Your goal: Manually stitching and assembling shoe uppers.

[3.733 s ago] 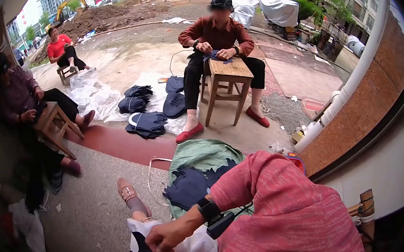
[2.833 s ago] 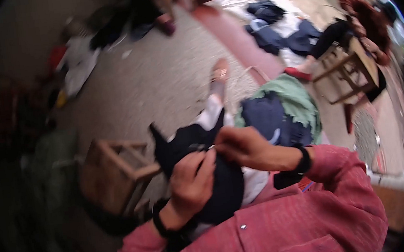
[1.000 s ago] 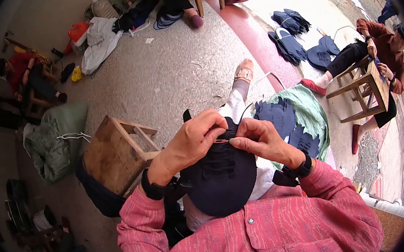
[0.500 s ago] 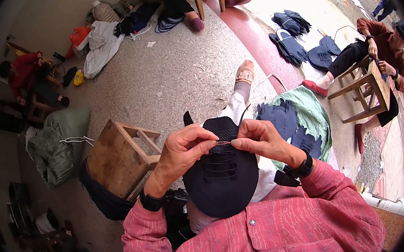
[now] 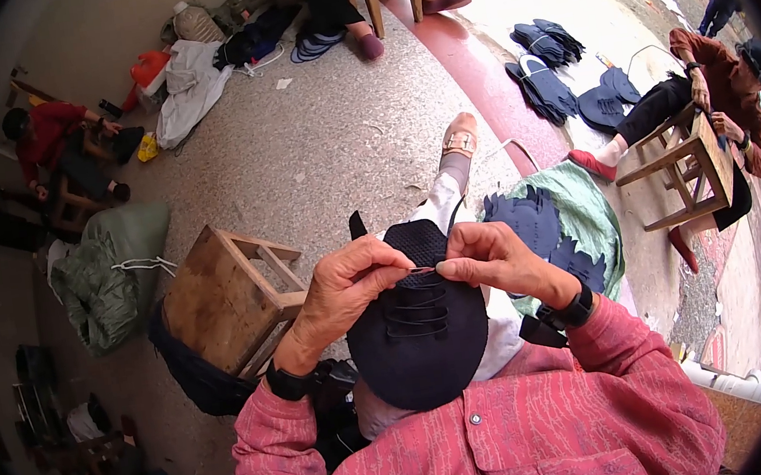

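Shoe upper (image 5: 420, 355), lower centre — left hand (image 5: 339, 286) and right hand (image 5: 503, 261) pinch a thin strand (image 5: 423, 269) — slackening could drop it.

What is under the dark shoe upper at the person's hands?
Pale trousers show at the right and lower left of the dark shoe upper, so it probably rests on them. Whatever is directly beneath it is covered.
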Tool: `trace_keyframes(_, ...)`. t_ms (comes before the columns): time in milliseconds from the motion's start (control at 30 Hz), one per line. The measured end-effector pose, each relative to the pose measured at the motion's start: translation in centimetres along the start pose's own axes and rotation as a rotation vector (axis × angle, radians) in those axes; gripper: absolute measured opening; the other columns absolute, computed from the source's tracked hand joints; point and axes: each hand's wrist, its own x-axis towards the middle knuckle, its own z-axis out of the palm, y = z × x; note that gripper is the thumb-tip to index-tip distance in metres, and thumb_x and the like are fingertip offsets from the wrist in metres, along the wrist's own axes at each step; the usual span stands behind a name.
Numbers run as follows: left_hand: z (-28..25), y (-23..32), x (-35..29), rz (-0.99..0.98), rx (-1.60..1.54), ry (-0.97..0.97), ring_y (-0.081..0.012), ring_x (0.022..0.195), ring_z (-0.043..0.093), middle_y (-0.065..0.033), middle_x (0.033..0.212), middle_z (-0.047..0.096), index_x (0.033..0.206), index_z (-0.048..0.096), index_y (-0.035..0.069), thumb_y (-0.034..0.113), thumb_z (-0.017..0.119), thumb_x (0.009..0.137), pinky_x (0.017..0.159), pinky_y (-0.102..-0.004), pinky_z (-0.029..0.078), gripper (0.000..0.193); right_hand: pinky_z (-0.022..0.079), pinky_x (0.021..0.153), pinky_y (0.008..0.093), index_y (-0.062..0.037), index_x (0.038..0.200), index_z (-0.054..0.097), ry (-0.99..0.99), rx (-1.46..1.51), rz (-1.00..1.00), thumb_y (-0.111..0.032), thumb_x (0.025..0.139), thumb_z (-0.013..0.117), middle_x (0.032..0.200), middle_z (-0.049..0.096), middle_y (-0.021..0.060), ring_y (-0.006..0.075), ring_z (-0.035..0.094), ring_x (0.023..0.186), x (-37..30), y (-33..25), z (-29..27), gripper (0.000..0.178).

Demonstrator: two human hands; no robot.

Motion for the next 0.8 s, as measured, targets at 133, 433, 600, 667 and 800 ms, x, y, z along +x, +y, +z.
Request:
trace_keyframes(133, 0.2, -0.4, 0.3, 0.09, 0.057, -0.015, -0.0075, 0.076, 0.054, 0.0002, 0.085, 0.059, 0.093, 0.068, 0.002, 0.0, 0.065, 0.085, 0.068, -0.0199, 0.044, 0.008, 0.037, 0.054, 0.0189, -0.0052, 0.087, 0.056, -0.095, 0.041, 0.043, -0.018, 0.091, 0.066, 0.072, 0.053, -0.0053, 0.0018, 0.046, 0.064, -0.3, -0.5, -0.4, 0.016)
trace_keyframes(433, 0.6, -0.6, -0.2, -0.113, -0.163, 0.015, -0.0082, 0.084, 0.058, -0.0038, 0.106, 0.063, 0.111, 0.066, 0.002, 0.004, 0.06, 0.091, 0.078, -0.0194, 0.046, 0.021, 0.042, 0.06, 0.0235, -0.0029, 0.098, 0.054, -0.099, -0.182, -0.064, -0.017, 0.097, 0.055, 0.075, 0.055, -0.0007, 0.0068, 0.051, 0.069, -1.0, 0.1, -0.7, 0.014)
trace_keyframes(600, 0.9, -1.4, 0.1, 0.206, 0.632, 0.452, -0.0109, 0.101, 0.051, -0.0038, 0.118, 0.056, 0.117, 0.06, -0.001, 0.018, 0.059, 0.094, 0.082, -0.0228, 0.042, 0.029, 0.045, 0.062, 0.0304, -0.0035, 0.102, 0.052, 0.016, -0.469, -0.177, -0.017, 0.097, 0.054, 0.076, 0.059, 0.0085, 0.0164, 0.058, 0.069, -2.1, 1.0, 0.0, 0.015)
trace_keyframes(667, 0.8, -2.7, 0.8, 0.053, 0.488, 0.501, -0.0155, 0.103, 0.05, -0.0085, 0.119, 0.054, 0.116, 0.06, -0.001, 0.022, 0.06, 0.094, 0.084, -0.028, 0.042, 0.032, 0.046, 0.059, 0.0342, -0.005, 0.104, 0.051, 0.05, -0.532, -0.172, -0.017, 0.096, 0.054, 0.075, 0.06, 0.0132, 0.0262, 0.062, 0.067, -2.5, 1.0, 0.2, 0.014)
trace_keyframes(800, 1.2, -4.0, 1.4, -0.146, 0.151, 0.517, -0.0103, 0.08, 0.049, -0.0039, 0.086, 0.056, 0.092, 0.062, 0.0, 0.032, 0.062, 0.093, 0.07, -0.0262, 0.042, 0.032, 0.047, 0.055, 0.0369, -0.0055, 0.104, 0.051, 0.101, -0.631, -0.223, -0.016, 0.095, 0.054, 0.073, 0.061, 0.0133, 0.0315, 0.062, 0.062, -3.0, 1.9, 0.5, 0.014)
